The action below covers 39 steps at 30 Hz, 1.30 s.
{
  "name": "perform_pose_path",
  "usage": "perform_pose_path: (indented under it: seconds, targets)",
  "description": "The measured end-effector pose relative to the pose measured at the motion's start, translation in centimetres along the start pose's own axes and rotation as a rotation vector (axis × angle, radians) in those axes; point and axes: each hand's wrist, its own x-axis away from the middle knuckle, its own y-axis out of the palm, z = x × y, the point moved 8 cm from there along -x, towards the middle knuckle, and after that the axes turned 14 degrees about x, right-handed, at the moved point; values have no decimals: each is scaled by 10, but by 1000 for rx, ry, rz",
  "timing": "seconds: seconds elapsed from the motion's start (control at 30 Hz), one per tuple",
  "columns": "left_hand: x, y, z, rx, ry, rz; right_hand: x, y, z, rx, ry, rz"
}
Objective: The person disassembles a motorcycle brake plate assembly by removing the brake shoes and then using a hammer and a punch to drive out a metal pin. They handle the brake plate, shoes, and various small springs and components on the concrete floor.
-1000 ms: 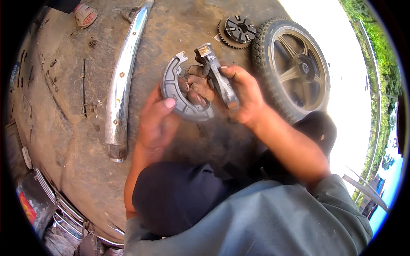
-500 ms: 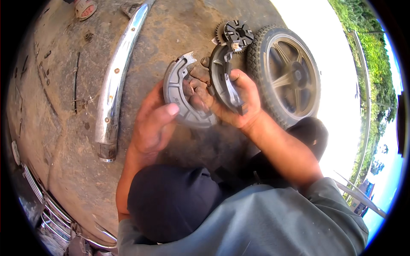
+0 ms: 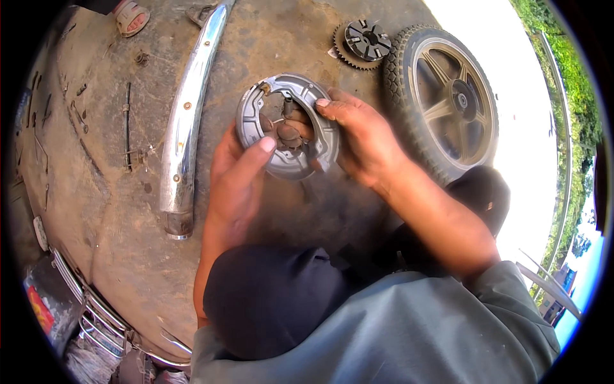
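Two curved brake shoes (image 3: pixel 327 136) form a ring above the floor (image 3: pixel 128 214), between chrome pipe (image 3: pixel 183 131) and wheel (image 3: pixel 462 99); left hand (image 3: pixel 238 169) pinches its left side, right hand (image 3: pixel 363 136) its right, each grip closed around metal.

Stained brown floor (image 3: pixel 134 256), glaring sunlit strip (image 3: pixel 527 173), green foliage (image 3: pixel 579 89) beyond.

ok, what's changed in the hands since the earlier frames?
The right hand has turned its right brake shoe flatter and brought it left against or nearly against the left brake shoe; together they outline a ring. Nothing let go: the left hand keeps its shoe. Wheel, sprocket, chrome pipe unmoved.
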Motion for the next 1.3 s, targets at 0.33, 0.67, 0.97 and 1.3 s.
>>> perform_pose_path:
  seconds: [0.33, 0.67, 0.97, 1.3]
  targets:
    - [-2, -14, -9, 90, -2, 75, 0, 2, 0, -15, -47, -26]
    - [-2, -17, -14, 169, -28, 83, 1, 2, 2, -22, -26, -17]
    - [6, -18, -27, 98, -2, -18, -6, -1, 8, -94, -6, 14]
    - [22, -47, -28, 214, 114, 65, -19, 11, 41, -155, 110, -13]
